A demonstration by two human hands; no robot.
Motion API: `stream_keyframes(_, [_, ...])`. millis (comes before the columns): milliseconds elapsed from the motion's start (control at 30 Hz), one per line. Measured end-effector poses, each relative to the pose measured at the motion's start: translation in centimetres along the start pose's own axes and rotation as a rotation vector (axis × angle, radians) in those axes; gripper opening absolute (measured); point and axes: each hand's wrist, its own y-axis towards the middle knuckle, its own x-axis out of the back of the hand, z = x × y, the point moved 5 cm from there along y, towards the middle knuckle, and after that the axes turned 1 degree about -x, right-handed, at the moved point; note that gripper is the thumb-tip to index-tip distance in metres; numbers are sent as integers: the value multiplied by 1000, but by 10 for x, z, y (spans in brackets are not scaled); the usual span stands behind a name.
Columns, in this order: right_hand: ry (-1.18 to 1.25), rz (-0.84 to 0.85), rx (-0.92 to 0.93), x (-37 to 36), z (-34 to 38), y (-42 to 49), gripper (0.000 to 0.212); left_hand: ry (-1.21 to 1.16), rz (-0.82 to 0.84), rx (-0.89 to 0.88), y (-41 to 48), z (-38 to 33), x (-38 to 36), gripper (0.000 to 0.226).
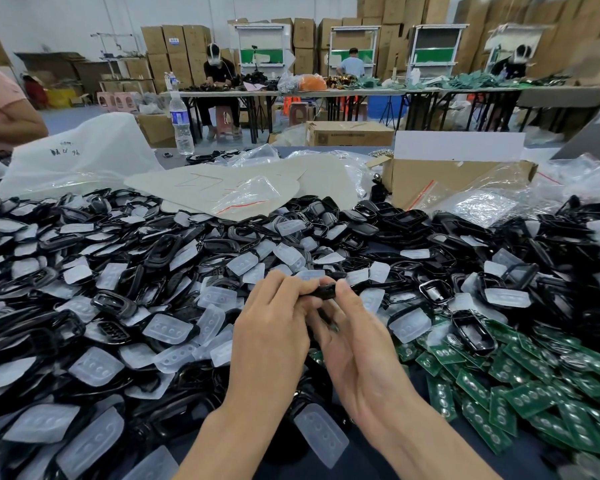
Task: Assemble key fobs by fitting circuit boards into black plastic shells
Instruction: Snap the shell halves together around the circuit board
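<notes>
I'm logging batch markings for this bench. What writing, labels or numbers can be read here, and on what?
"96", after unclear strokes: black handwriting on the white plastic bag.
Blue label on the clear water bottle: too blurred.
Red scrawl on the pale cardboard sheet: illegible.
Blue stickers on the stacked brown cartons: too small.
Green circuit boards: no legible print.

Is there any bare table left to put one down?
Barely. A narrow dark strip of table shows between the right hand, which grips a shell, and the green circuit boards. Black shells and clear pads crowd the left and middle.
</notes>
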Motion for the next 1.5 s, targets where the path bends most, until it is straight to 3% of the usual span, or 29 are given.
stream_keyframes(167, [-11, 16, 3, 0, -1, 0, 41, 36, -12, -5, 0, -1, 2, 33])
stream_keyframes(267, [-69, 31, 32, -1, 1, 1, 43, -19, -13, 64, 1, 1, 2, 21])
stream_keyframes(367, [-306, 82, 149, -4, 10, -1, 40, -155, -12, 189, 3, 5, 4, 33])
stream_keyframes(467, [-617, 72, 328, -6, 22, -6, 23, -298, 10, 322, 4, 10, 3, 45])
stream_keyframes(633, [-755, -5, 508, -5, 36, -11, 15, -466, 20, 442, 0, 13, -3, 37])
stream_keyframes(733, [-765, -43, 550, -5, 39, -13, 11, -505, 44, 457, -2, 15, -7, 32])
stream_keyframes(867, [-819, -68, 611, -7, 42, -16, 29, -519, 85, 450, -3, 14, -8, 34])
stream_keyframes(1100, [-868, -115, 666, -6, 43, -17, 38, -531, 77, 467, -3, 13, -9, 40])
stream_keyframes(1200, [-831, -104, 623, -5, 41, -13, 32, -506, 51, 455, -2, 11, -8, 37])
stream_keyframes(1333, [-623, -65, 474, 0, 37, -5, 8, -480, 54, 409, -1, 5, -8, 14])
stream_keyframes(1500, [-500, 3, 361, 3, 29, 2, 22, -486, 47, 481, -1, 9, -8, 26])
